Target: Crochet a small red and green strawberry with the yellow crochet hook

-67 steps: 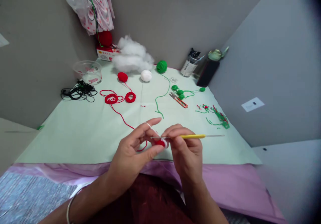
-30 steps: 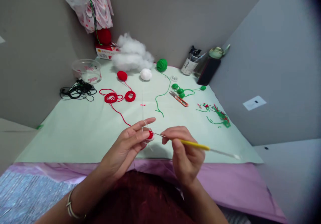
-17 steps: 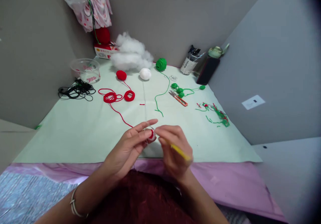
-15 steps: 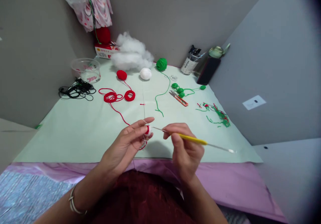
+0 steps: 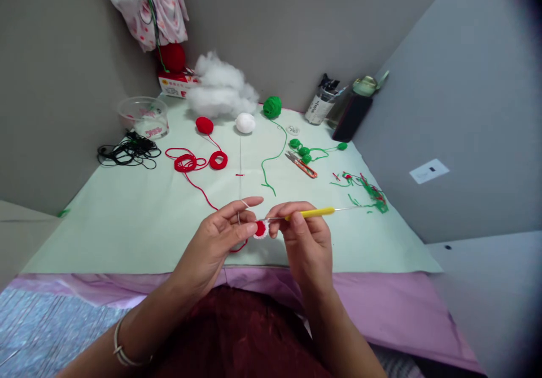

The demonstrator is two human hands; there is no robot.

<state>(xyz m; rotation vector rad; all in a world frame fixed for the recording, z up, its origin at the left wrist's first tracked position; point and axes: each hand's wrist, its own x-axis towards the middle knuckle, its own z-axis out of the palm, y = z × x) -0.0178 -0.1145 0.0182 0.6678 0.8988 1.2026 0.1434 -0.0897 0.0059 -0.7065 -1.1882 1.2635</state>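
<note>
Between the thumb and fingers of my left hand [image 5: 224,232] is a small round crochet piece [image 5: 261,229], red in the middle with a white rim. White yarn [image 5: 240,158] runs from a white yarn ball [image 5: 245,123] down over my left fingers. My right hand [image 5: 305,237] is closed on the yellow handle of a crochet hook [image 5: 315,212], whose thin metal tip touches the top edge of the piece. Red yarn [image 5: 199,190] leads from red coils toward my left hand.
Scissors [image 5: 301,165], green yarn balls [image 5: 305,152] and yarn scraps [image 5: 372,194] lie to the right. A red ball [image 5: 204,125], black cord [image 5: 131,150] and clear tub [image 5: 146,118] are at left. White stuffing [image 5: 222,87], a pen cup [image 5: 320,104] and a bottle [image 5: 355,107] stand behind.
The crochet piece has turned to show its red face and moved slightly right. My right hand has come closer to it, bringing the hook's tip to its edge.
</note>
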